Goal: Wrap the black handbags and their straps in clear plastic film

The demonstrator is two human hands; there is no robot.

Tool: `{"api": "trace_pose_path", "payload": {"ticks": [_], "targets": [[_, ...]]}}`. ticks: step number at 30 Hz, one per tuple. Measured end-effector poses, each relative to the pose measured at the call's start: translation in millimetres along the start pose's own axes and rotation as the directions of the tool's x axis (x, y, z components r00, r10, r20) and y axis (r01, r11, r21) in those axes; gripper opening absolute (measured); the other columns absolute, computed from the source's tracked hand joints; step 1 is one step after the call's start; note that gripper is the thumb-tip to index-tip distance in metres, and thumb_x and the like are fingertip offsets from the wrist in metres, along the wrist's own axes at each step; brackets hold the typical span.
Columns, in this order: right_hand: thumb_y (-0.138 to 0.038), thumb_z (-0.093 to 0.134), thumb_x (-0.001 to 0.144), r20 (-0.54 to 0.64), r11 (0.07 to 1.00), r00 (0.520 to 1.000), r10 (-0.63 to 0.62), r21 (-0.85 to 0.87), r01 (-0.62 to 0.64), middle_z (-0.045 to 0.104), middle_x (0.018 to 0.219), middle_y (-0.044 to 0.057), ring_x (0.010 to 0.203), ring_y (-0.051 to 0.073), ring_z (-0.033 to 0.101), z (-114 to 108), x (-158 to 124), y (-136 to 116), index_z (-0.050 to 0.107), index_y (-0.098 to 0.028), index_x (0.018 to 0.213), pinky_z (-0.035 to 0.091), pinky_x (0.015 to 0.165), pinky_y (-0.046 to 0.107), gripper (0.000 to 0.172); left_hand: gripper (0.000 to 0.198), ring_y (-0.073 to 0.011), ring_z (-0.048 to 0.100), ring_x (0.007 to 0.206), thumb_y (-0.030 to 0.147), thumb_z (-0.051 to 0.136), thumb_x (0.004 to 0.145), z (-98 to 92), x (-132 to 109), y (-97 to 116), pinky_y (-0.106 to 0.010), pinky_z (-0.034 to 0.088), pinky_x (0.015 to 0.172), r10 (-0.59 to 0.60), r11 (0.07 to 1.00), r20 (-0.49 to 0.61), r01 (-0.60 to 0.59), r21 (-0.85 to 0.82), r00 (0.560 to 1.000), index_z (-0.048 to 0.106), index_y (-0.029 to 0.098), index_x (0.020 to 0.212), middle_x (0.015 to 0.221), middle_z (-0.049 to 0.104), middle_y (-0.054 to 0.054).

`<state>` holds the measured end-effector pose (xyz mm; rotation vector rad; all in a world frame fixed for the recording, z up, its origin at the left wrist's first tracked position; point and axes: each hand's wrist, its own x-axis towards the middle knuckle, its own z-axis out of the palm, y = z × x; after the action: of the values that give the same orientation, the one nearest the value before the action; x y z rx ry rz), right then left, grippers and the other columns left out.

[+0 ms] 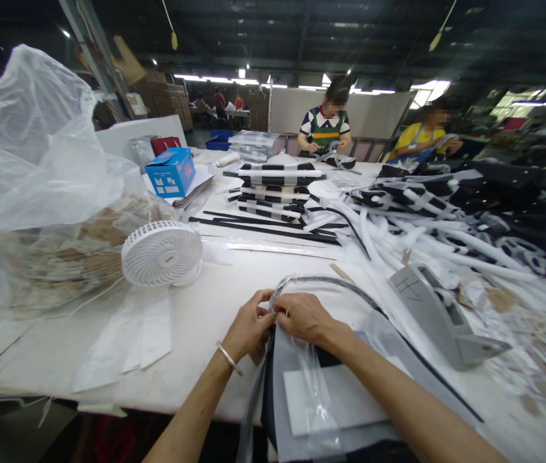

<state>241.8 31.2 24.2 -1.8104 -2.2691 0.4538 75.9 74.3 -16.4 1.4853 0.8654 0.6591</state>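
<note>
My left hand (252, 326) and my right hand (304, 315) meet at the upper left corner of a dark bag-like piece lying at the table's front edge. Both hands are closed, pinching the end of a dark strap (335, 281) wrapped in clear plastic. Its far part arches to the right behind my right hand. What exactly lies between the fingertips is hidden. A pale translucent sheet covers the dark piece, and on it lie a white rectangular sheet (345, 402) and clear plastic film (318, 421). My left wrist has a metal bangle.
A white fan (163, 254) stands left, beside a big plastic bag (60, 257) of packets. A grey tape dispenser (439, 315) sits right, near plastic-wrapped straps. Stacked wrapped pieces (277, 190), black strips (263, 230) and a blue box (171, 172) are farther back. Two people work across the table.
</note>
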Motion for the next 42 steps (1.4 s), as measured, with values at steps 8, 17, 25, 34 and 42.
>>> {"api": "trace_pose_path", "payload": {"ticks": [8,17,25,34,42], "targets": [[-0.011,0.054,0.080,-0.129,0.977,0.991,0.040,-0.202,-0.065,0.059,0.129,0.013,0.123,0.026,0.048,-27.9,22.0,45.3,0.052,-0.017,0.129,0.033,0.102,0.041,0.050,0.029,-0.0113,0.053,0.049,0.027,0.058,0.073,6.2,-0.1,1.9,-0.019,0.035,0.045,-0.079,0.997,0.028,0.078,0.027,0.996,0.054,0.020,0.101,0.064,0.060,0.004],[-0.017,0.042,0.089,0.037,0.953,0.999,-0.016,-0.300,0.027,0.071,0.103,0.007,0.088,0.024,0.067,-11.8,48.2,26.1,0.055,-0.023,0.112,0.048,0.068,0.034,0.027,0.033,-0.0242,0.065,0.089,0.049,0.056,0.079,-12.9,18.0,13.3,-0.035,0.052,0.077,0.080,0.912,-0.125,-0.022,0.410,0.989,0.055,0.020,0.093,0.096,0.066,-0.007],[-0.021,0.046,0.088,0.081,0.951,0.993,-0.083,-0.290,0.103,0.072,0.099,0.001,0.089,0.023,0.068,-23.4,44.4,42.9,0.056,-0.035,0.118,0.046,0.066,0.031,0.035,0.049,-0.0289,0.061,0.108,0.047,0.043,0.088,18.9,54.1,-1.2,-0.046,0.045,0.097,0.153,0.941,-0.040,-0.133,0.310,0.987,0.046,0.015,0.125,0.125,0.058,-0.016],[-0.037,0.055,0.087,0.082,0.960,0.987,0.138,-0.255,-0.113,0.071,0.108,0.008,0.097,0.025,0.066,-40.4,49.2,88.8,0.064,-0.025,0.111,0.048,0.076,0.035,0.028,0.050,-0.0234,0.061,0.079,0.032,0.031,0.087,17.1,36.0,-14.0,-0.037,0.046,0.081,-0.015,0.928,0.019,0.007,0.372,1.000,0.038,0.015,0.133,0.082,0.062,-0.003],[-0.042,0.051,0.089,0.087,0.968,0.983,0.162,-0.209,-0.141,0.073,0.100,0.008,0.090,0.025,0.068,-10.4,43.3,85.0,0.060,-0.024,0.114,0.049,0.070,0.034,0.032,0.053,-0.0230,0.057,0.072,0.032,0.036,0.079,22.0,37.6,-0.6,-0.034,0.044,0.071,-0.044,0.932,0.024,0.033,0.361,0.999,0.043,0.015,0.129,0.075,0.058,-0.001]]}}
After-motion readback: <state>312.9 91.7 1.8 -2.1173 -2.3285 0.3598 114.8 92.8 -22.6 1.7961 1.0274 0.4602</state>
